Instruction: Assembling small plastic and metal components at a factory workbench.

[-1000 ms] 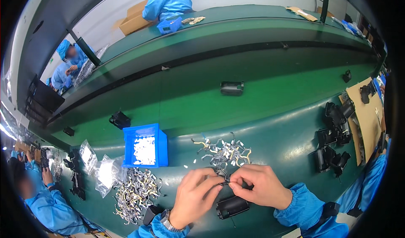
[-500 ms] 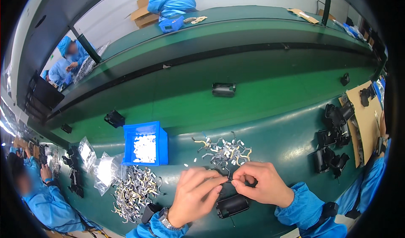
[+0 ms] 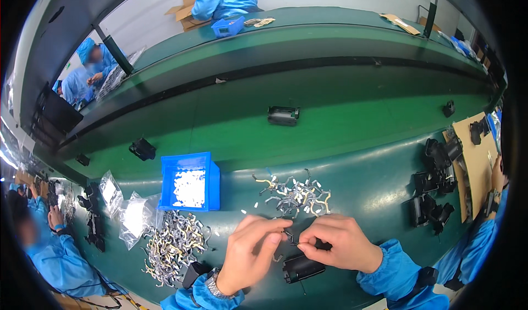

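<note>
My left hand [image 3: 248, 250] and my right hand [image 3: 342, 243] face each other over the near table, fingertips a little apart. A short dark wire piece [image 3: 290, 237] spans the gap, its ends at the pinched fingers of both hands. Just below them lies a black plastic housing [image 3: 302, 267], with a thin lead sticking out toward me. Beyond my fingers is a loose pile of short grey, white and yellowish wires [image 3: 297, 193]. A larger heap of similar wires [image 3: 175, 247] lies left of my left hand.
A blue bin [image 3: 214, 186] of small white parts stands behind the larger heap, beside clear plastic bags [image 3: 137, 216]. Black housings [image 3: 432, 208] pile up at right near cardboard [image 3: 477, 161]. Another black housing [image 3: 283, 115] rests on the green belt [image 3: 341, 112]. Co-workers in blue sit around.
My fingertips have drawn apart, and the dark wire now shows between them. The black housings on the green belt have shifted left.
</note>
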A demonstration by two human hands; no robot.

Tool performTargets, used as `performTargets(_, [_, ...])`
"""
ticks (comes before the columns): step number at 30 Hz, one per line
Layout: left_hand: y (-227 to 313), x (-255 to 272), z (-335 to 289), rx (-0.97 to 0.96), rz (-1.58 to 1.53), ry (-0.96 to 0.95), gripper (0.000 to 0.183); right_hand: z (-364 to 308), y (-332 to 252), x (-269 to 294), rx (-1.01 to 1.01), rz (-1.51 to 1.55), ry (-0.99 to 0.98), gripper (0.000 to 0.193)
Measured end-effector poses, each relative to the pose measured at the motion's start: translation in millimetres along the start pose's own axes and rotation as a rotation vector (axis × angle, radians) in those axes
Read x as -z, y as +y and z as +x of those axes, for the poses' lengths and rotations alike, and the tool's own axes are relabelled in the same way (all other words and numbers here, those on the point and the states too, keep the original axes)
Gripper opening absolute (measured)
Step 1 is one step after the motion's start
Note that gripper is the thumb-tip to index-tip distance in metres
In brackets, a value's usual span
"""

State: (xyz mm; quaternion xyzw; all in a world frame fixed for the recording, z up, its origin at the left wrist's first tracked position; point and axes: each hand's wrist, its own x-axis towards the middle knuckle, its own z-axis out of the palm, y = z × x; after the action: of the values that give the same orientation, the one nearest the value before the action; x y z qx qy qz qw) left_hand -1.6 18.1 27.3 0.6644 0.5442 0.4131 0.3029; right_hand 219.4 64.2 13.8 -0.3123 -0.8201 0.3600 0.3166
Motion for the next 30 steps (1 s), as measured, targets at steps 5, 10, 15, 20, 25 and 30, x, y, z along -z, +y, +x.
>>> performTargets(5, [-2.2,-0.7,1.2,-0.108,-0.027,-0.05,0.018,1.8,-0.8,0.6,0.032,-0.057,-0.009,0.013])
performTargets(10, [-4.8,2.2,2.0,-0.076,-0.057,-0.067,0.013,3.3,-2.5,3.0,0.031,-0.082,0.008,0.012])
performTargets(15, [-8.5,0.9,0.4,-0.081,-0.054,-0.058,0.014,1.6,-3.0,4.3,-0.045,0.233,-0.024,0.013])
performTargets(20, [-10.0,3.4,-2.5,-0.082,-0.136,-0.051,0.017,-1.2,-4.8,5.3,-0.172,0.466,-0.038,0.016])
performTargets(25, [-5.8,12.3,-2.0,-0.133,-0.093,0.062,0.038,0.6,-2.2,25.7,-0.156,0.525,-0.13,0.011])
performTargets(30, [-13.8,25.7,-17.2,-0.289,0.087,-0.295,0.061,5.7,-5.6,52.2,0.094,0.451,-0.332,0.008])
